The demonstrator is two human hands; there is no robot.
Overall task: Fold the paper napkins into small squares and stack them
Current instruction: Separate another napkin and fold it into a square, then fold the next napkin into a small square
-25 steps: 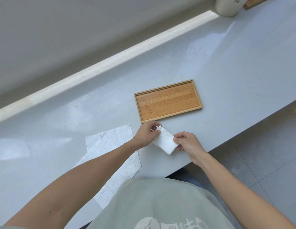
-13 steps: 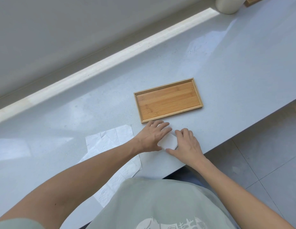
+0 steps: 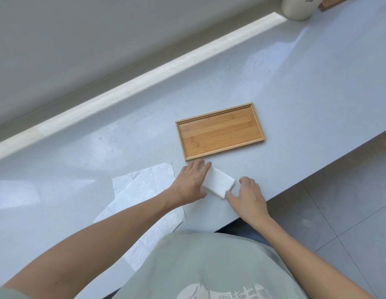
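Note:
A small folded white napkin (image 3: 220,181) lies flat on the grey counter, just in front of the bamboo tray (image 3: 220,131). My left hand (image 3: 193,180) rests palm down on the napkin's left end, fingers spread. My right hand (image 3: 246,194) lies flat on the counter at the napkin's right corner, the thumb touching its near edge. Several unfolded white napkins (image 3: 142,190) lie overlapping on the counter to the left, partly hidden under my left forearm. Nothing lies in the tray.
The counter's front edge (image 3: 295,184) runs diagonally just right of my right hand, with tiled floor below. A white cylindrical container (image 3: 300,7) stands at the far right corner. A wall and pale ledge run along the back.
The napkin was held up between both hands, then pressed flat under them. Now my right hand has slid off to the right, uncovering most of the folded napkin.

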